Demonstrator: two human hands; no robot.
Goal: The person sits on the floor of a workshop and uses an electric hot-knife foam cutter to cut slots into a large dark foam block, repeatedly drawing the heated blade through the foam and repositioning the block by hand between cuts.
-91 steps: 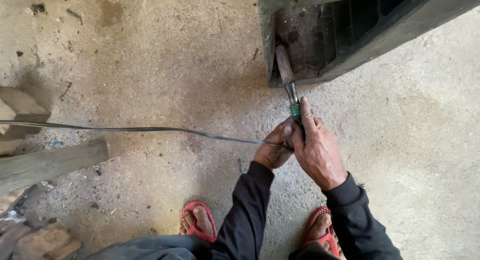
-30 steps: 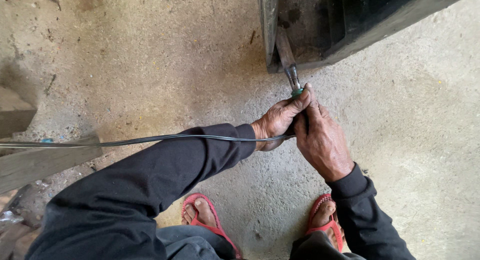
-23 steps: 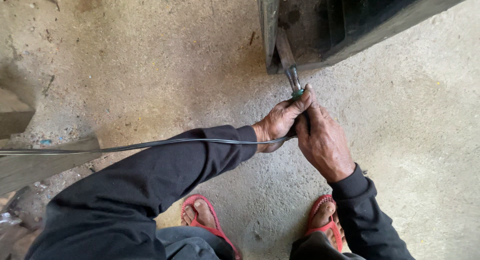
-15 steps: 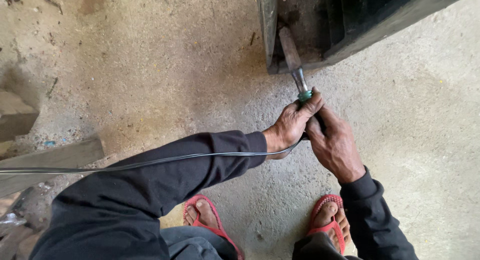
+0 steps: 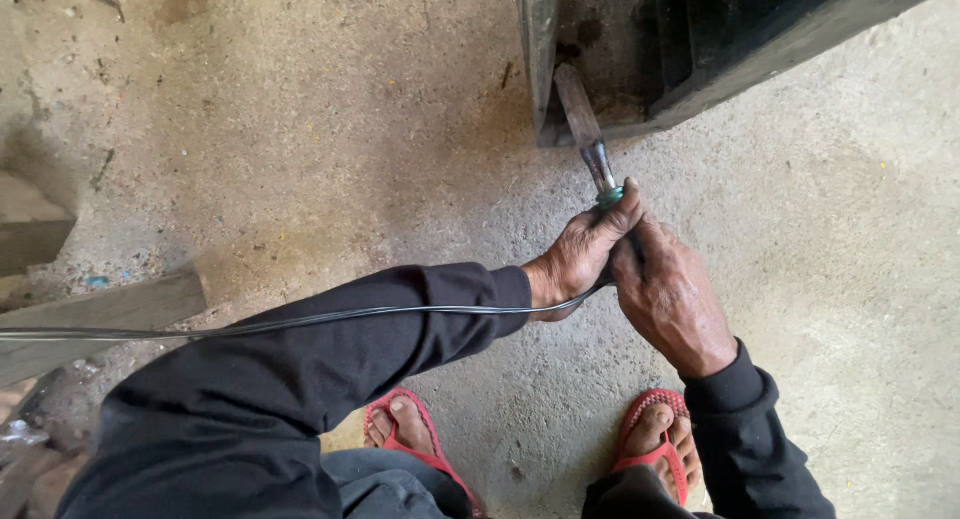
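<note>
Hands shifted slightly right and up since before. Left hand (image 5: 580,254) and right hand (image 5: 668,297) both clamp tight on a green-handled screwdriver (image 5: 590,149), tip resting inside a dark metal frame (image 5: 540,59). Thin wire (image 5: 300,322) runs left from the grip, over a wood plank (image 5: 100,314). Rough concrete floor (image 5: 330,149), red sandals (image 5: 410,444) below.

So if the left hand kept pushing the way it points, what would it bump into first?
Probably the dark metal frame, where the tool held by the left hand already points; depth is hard to judge.
</note>
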